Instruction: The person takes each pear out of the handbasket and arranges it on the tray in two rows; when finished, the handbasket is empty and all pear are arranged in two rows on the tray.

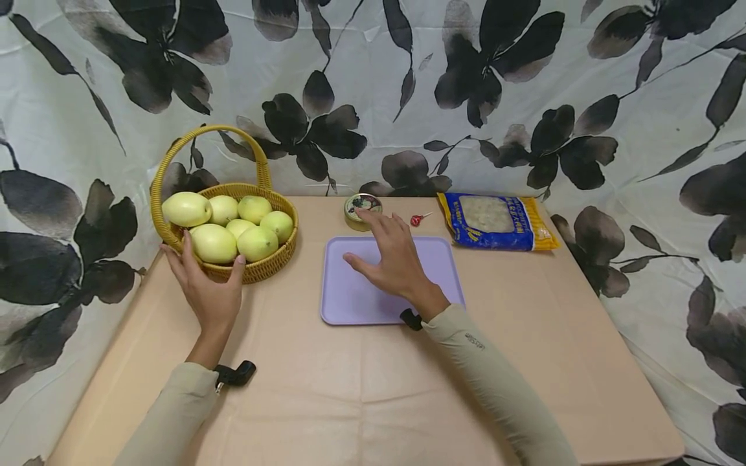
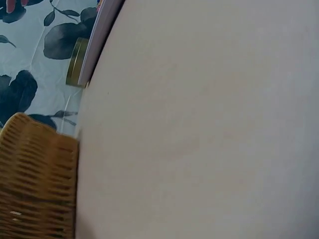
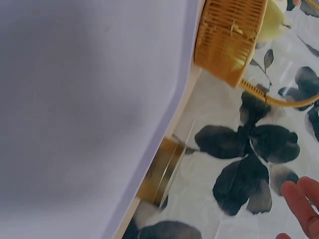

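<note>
At the left, a woven basket (image 1: 271, 268) with a tall arched handle holds several pale yellow-green, pear-like fruits (image 1: 214, 243). My left hand (image 1: 212, 294) is at the basket's near left side, fingers spread, with fingertips right at the rim and thumb in front of the wall. The lilac tray (image 1: 344, 298) lies flat in the middle of the table. Above it my right hand (image 1: 396, 255) is held with fingers extended and thumb apart, holding nothing. Its fingertips overlap a small round gold tin (image 1: 358, 223) in the head view; part of this hand (image 3: 304, 204) shows in the right wrist view.
Right of the tin lies a small red object (image 1: 416, 221) with a thin metal end. A blue and yellow plastic bag (image 1: 489, 222) is at the back right. Floral cloth (image 1: 402, 142) hangs behind the beige table (image 1: 326, 401).
</note>
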{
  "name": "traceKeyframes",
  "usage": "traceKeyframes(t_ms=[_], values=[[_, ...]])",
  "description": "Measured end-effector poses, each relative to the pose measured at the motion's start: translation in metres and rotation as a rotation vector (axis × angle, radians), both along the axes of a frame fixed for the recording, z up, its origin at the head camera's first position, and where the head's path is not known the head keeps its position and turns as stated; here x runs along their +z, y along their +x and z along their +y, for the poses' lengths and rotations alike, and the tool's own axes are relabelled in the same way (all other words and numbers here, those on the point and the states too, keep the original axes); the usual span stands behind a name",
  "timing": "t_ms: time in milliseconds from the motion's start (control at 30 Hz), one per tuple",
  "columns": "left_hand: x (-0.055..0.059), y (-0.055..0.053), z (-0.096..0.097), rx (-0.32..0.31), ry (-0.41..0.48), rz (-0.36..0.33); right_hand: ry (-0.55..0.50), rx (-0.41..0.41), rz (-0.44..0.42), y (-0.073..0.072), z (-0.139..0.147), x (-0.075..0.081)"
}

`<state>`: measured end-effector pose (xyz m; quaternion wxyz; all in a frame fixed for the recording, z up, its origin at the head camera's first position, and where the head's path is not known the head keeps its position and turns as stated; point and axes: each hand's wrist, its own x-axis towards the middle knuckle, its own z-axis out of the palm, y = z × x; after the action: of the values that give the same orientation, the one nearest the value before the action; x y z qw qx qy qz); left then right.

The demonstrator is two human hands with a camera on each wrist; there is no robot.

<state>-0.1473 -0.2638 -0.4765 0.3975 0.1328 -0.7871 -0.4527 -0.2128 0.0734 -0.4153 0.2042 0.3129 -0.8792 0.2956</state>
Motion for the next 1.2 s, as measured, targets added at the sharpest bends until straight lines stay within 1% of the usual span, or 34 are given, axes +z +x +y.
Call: traceKeyframes(t_ms=[200,433,567,800,1000,1200], values=[[-0.004,-0.001,0.002,-0.049,0.044,-0.015,-0.01,0.069,-0.007,0.0,-0.024,0.003],[-0.007,-0.002,0.002,-0.055,0.047,-0.004,-0.003,0.135,-0.05,-0.002,-0.061,0.001],[-0.008,-0.002,0.002,-0.071,0.044,-0.003,0.013,0.165,-0.069,-0.004,-0.084,-0.002],[-0.007,-0.001,0.001,-0.089,0.037,-0.008,0.046,0.237,-0.14,-0.014,-0.12,-0.006],[-0.005,0.001,0.001,-0.088,0.052,-0.006,0.106,0.288,-0.174,-0.022,-0.145,-0.006],[-0.006,-0.001,0.002,-0.085,0.043,-0.006,0.189,0.295,-0.176,-0.025,-0.163,-0.006]])
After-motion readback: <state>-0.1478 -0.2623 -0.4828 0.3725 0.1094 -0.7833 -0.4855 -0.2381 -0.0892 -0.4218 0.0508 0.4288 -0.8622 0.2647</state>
